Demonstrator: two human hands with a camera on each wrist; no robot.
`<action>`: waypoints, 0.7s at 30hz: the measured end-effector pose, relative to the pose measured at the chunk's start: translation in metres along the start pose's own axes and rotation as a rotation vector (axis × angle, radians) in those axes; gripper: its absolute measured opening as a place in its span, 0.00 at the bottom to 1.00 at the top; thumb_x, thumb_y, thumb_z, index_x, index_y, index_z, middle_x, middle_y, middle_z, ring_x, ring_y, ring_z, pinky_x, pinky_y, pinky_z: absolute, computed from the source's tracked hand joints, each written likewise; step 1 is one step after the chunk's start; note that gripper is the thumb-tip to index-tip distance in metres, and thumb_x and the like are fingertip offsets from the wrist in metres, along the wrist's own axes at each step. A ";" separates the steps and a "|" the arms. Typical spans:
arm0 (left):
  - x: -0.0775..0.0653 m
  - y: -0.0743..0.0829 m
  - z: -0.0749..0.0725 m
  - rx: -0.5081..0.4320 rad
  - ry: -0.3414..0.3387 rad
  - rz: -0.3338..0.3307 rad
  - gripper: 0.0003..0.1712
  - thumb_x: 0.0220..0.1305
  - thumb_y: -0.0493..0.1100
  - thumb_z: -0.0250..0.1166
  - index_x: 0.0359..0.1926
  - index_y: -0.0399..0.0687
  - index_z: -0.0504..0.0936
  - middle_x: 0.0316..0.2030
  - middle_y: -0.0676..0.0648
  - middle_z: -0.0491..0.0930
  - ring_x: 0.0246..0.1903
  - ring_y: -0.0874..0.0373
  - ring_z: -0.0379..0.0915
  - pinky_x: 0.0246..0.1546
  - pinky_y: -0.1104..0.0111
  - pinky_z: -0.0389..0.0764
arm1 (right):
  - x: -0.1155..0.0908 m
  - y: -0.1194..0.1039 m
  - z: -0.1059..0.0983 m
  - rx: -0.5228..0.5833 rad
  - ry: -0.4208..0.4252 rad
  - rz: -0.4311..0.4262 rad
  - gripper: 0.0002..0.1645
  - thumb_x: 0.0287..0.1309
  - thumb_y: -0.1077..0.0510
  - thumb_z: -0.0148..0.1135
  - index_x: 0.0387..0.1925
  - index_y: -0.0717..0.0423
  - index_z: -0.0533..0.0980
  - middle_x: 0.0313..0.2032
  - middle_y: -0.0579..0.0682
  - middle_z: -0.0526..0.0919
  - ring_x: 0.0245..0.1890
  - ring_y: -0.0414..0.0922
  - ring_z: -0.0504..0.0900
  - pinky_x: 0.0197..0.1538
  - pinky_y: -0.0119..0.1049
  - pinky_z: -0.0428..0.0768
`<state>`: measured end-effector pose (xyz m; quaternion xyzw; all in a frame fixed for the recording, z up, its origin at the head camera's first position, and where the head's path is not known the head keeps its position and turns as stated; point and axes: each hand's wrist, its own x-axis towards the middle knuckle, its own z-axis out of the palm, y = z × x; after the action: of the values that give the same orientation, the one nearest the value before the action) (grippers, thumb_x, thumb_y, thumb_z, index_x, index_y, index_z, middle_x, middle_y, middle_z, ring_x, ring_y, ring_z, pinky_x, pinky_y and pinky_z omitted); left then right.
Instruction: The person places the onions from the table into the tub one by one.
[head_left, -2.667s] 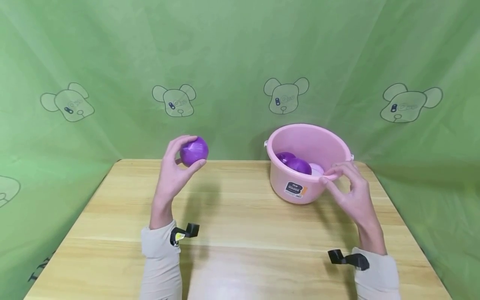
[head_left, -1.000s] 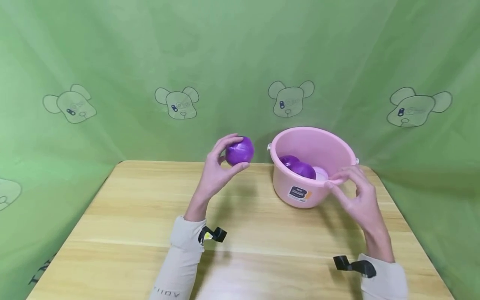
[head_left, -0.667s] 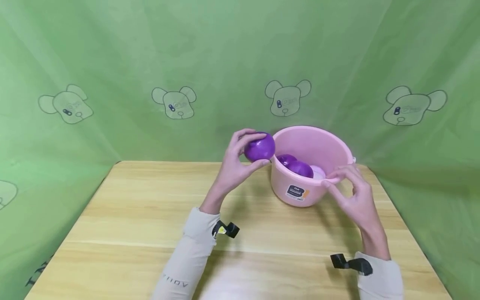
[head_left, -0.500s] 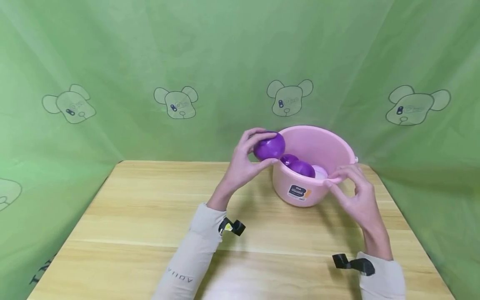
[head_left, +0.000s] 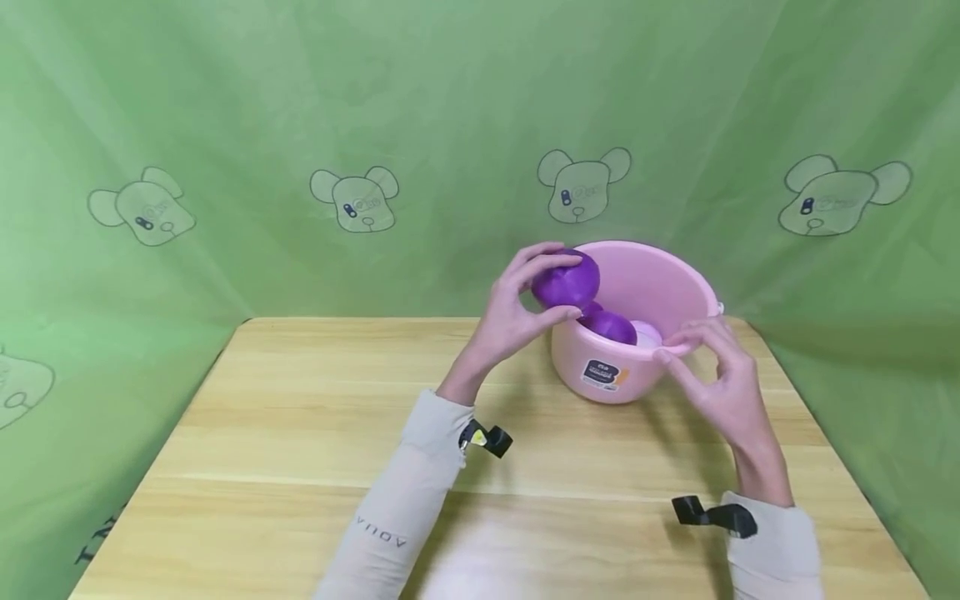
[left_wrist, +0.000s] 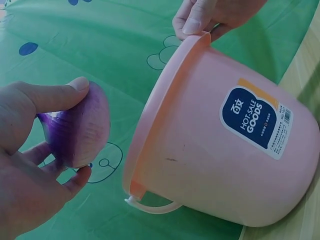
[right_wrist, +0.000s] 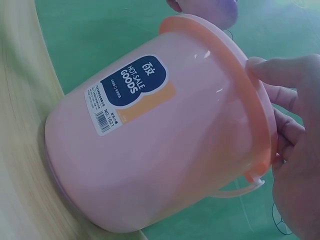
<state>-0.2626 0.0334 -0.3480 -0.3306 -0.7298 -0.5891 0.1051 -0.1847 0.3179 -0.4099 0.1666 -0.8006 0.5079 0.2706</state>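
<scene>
A purple onion (head_left: pixel 567 282) is in my left hand (head_left: pixel 512 318), its fingers over the top and its thumb below. The hand holds it above the left rim of a pink bucket (head_left: pixel 572 362). In the left wrist view the onion (left_wrist: pixel 80 127) shows purple and whitish streaks, apart from the bucket's mouth. My right hand (head_left: pixel 726 385) pinches the bucket's front right rim between thumb and fingers, also plain in the right wrist view. Inside the bucket lie purple onions (head_left: pixel 613 327), partly hidden, and a pale pink-white round thing (head_left: pixel 647 334).
The bucket stands at the back right of a wooden table (head_left: pixel 300 400), near the green cloth backdrop (head_left: pixel 450 125) printed with bear heads. Its thin handle (left_wrist: pixel 155 207) hangs down. A label (right_wrist: pixel 132 87) is on its front wall.
My left hand has carried the onion rightward from over the left part of the table to the bucket's left rim. The right hand has kept its grip on the rim.
</scene>
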 end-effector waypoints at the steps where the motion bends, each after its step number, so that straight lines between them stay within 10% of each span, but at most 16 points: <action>1: 0.001 0.000 0.000 0.001 0.001 -0.002 0.34 0.54 0.38 0.80 0.63 0.50 0.81 0.70 0.47 0.68 0.66 0.54 0.68 0.66 0.63 0.73 | 0.001 0.000 0.001 -0.003 -0.003 0.001 0.15 0.46 0.80 0.70 0.39 0.72 0.80 0.44 0.58 0.81 0.58 0.44 0.74 0.80 0.42 0.47; 21: 0.021 -0.002 0.016 0.044 -0.073 -0.028 0.32 0.54 0.37 0.80 0.62 0.48 0.81 0.71 0.46 0.69 0.66 0.58 0.68 0.61 0.73 0.75 | 0.003 -0.041 0.012 0.034 0.007 -0.005 0.12 0.48 0.80 0.68 0.38 0.76 0.78 0.43 0.41 0.81 0.55 0.45 0.73 0.75 0.38 0.56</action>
<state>-0.2759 0.0553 -0.3423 -0.3390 -0.7504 -0.5621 0.0774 -0.1681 0.2897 -0.3822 0.1712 -0.7906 0.5214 0.2717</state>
